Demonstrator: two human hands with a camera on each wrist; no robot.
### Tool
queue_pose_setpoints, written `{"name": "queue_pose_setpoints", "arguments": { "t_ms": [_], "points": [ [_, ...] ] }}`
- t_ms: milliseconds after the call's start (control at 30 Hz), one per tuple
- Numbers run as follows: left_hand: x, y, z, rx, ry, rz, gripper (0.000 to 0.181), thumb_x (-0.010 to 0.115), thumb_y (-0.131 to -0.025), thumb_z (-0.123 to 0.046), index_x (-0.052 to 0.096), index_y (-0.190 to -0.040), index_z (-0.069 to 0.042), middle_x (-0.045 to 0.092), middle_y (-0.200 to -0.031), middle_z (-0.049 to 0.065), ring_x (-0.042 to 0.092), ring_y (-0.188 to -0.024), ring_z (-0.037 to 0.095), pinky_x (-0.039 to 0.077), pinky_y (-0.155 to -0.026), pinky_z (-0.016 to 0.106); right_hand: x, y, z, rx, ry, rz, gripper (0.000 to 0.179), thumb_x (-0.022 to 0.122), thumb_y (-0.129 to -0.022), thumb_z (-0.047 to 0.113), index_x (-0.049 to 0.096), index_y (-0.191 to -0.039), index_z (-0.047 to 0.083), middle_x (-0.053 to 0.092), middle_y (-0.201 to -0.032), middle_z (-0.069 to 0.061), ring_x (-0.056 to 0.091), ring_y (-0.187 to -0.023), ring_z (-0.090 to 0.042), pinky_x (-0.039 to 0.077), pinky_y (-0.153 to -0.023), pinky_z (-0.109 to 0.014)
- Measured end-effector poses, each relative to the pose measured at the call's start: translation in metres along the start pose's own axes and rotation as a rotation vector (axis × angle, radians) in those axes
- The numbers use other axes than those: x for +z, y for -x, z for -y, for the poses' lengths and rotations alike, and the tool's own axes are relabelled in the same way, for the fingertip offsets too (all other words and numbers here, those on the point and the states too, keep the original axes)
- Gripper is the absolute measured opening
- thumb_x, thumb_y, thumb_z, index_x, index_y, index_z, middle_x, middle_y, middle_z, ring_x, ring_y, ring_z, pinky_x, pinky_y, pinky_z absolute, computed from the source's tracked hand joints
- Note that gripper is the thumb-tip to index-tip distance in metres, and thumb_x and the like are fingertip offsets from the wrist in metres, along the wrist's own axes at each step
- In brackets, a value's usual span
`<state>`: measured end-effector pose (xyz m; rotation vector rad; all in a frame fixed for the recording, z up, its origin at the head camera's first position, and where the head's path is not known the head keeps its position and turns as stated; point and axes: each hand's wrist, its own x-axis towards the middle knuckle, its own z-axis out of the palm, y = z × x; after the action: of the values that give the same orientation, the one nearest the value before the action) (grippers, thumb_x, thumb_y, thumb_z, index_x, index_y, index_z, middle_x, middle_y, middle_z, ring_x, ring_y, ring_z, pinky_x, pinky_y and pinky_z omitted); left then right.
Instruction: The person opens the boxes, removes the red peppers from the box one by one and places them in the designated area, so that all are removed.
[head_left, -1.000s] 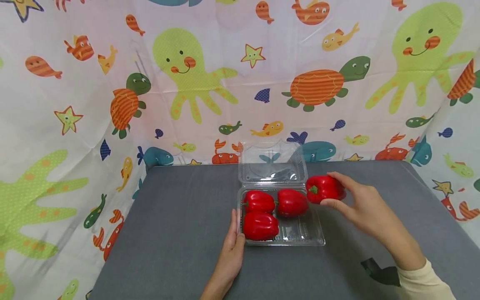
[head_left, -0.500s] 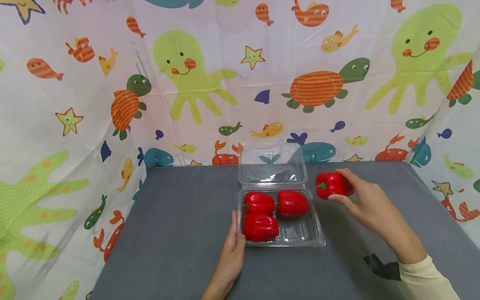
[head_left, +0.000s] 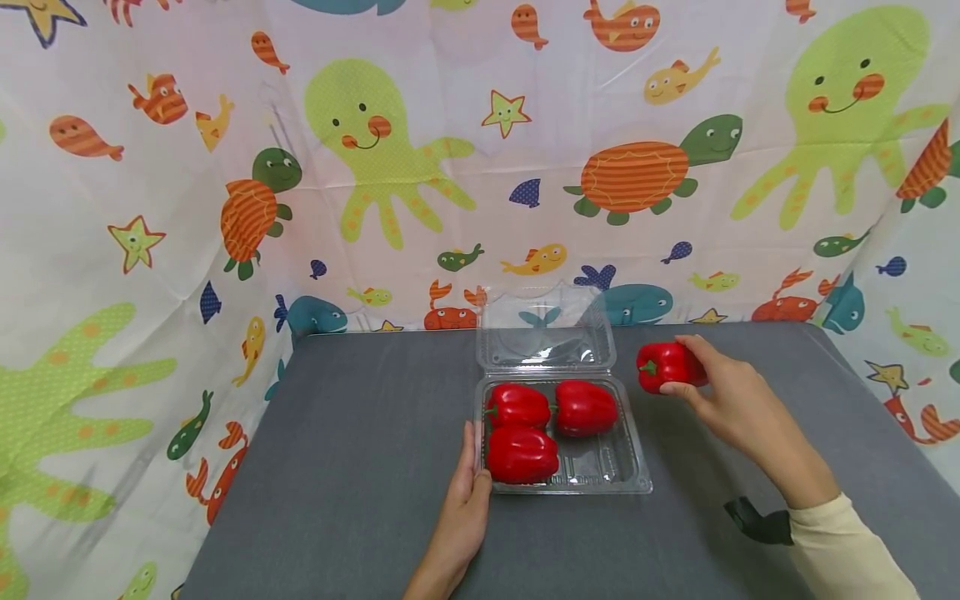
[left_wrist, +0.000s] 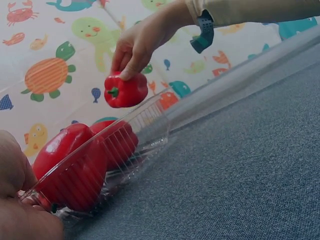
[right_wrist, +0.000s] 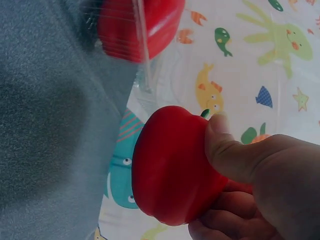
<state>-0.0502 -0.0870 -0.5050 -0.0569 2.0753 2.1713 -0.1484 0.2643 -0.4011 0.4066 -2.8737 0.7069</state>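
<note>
My right hand (head_left: 738, 408) grips a red bell pepper (head_left: 667, 367) between thumb and fingers, its green stem facing left. In the left wrist view this bell pepper (left_wrist: 126, 90) hangs in the air beyond the clear plastic clamshell container (head_left: 603, 479). My left hand (head_left: 461, 508) holds the container's left wall, with the rim pinched by thumb and fingers in the left wrist view. Inside lie three red bell peppers: one at back left (head_left: 517, 406), one at back right (head_left: 587, 408) and one at front left (head_left: 522, 455). The front-right part of the container shows bare plastic.
The container's clear lid (head_left: 546, 342) stands raised at the back, close to the patterned curtain (head_left: 465, 183). Grey cloth covers the table (head_left: 360, 467). A dark band (head_left: 757, 523) is at the right wrist.
My right hand has moved right with the bell pepper, from the container's right edge to a spot apart from it. My left hand and the container have stayed still.
</note>
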Motion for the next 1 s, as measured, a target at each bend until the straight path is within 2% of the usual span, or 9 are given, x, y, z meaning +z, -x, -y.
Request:
{"name": "queue_pose_setpoints", "arguments": {
  "t_ms": [267,500,700,1000],
  "points": [
    [-0.001,0.000,0.000,0.004,0.001,-0.003,0.073,0.040,-0.111,-0.007,0.003,-0.172,-0.023,0.011,-0.177,-0.010,0.004,-0.164,0.020,0.018,-0.128,0.048,0.011,-0.010,-0.004,0.055,-0.010,0.044,0.084,0.089,-0.087,0.021,0.043,-0.152,-0.006,0.061,-0.132,-0.038,0.063,-0.111,-0.057,0.060,-0.081,-0.064],
    [-0.002,0.001,0.001,0.035,0.014,0.008,0.072,0.038,-0.111,-0.005,0.002,-0.172,-0.019,0.010,-0.178,-0.005,0.004,-0.164,0.020,0.015,-0.129,0.046,0.020,-0.018,-0.013,0.071,-0.025,0.084,0.083,0.087,-0.088,0.020,0.042,-0.152,-0.008,0.059,-0.133,-0.038,0.061,-0.112,-0.057,0.060,-0.083,-0.065],
    [-0.002,0.000,0.000,0.011,0.013,0.005,0.073,0.041,-0.111,-0.008,0.004,-0.172,-0.022,0.011,-0.177,-0.008,0.005,-0.164,0.020,0.018,-0.128,0.047,0.029,-0.024,-0.017,0.069,-0.010,0.097,0.080,0.086,-0.089,0.020,0.043,-0.150,-0.009,0.060,-0.131,-0.038,0.063,-0.109,-0.055,0.059,-0.084,-0.065],
    [-0.003,0.000,0.001,0.067,0.031,0.019,0.072,0.037,-0.111,-0.002,0.002,-0.171,-0.016,0.009,-0.178,-0.002,0.003,-0.164,0.021,0.014,-0.128,0.044,0.038,-0.035,-0.024,0.070,0.012,0.152,0.080,0.085,-0.091,0.022,0.042,-0.149,-0.013,0.059,-0.130,-0.040,0.062,-0.107,-0.054,0.057,-0.087,-0.067]
  ]
}}
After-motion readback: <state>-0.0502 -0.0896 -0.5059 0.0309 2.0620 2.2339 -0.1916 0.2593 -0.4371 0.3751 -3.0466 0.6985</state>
